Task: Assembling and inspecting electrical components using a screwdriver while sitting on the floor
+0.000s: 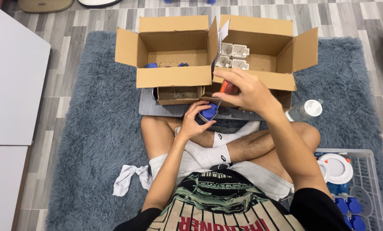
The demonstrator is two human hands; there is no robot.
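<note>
Crossed bare legs in white socks (pixel 208 149) sit closest to the lens, on a shaggy grey-blue rug (pixel 97 128), with a crumpled white cloth (pixel 129 177) lying off to the left. Moving right, the left hand (pixel 193 122) is curled around a small blue plastic part (pixel 209 112), fingers wrapped on its left and lower edges, so the part pokes out at the upper right of the grip, just above the shins. Right above it, the right hand (pixel 247 92) is clenched on an orange-handled screwdriver (pixel 226 89); the handle shows under the fingers and the long axis runs down and to the left, tip pointing into the blue part. Behind both hands there's a small open cardboard box holding loose screws (pixel 178 94), then two big open cardboard boxes: the left one (pixel 174 77) has blue pieces inside, the right one (pixel 281 51) has white plastic housings (pixel 233 55). Further right sits a clear plastic bottle with a white cap (pixel 307 110), and a white wire basket (pixel 366 179) with round white fixtures (pixel 337 168).
</note>
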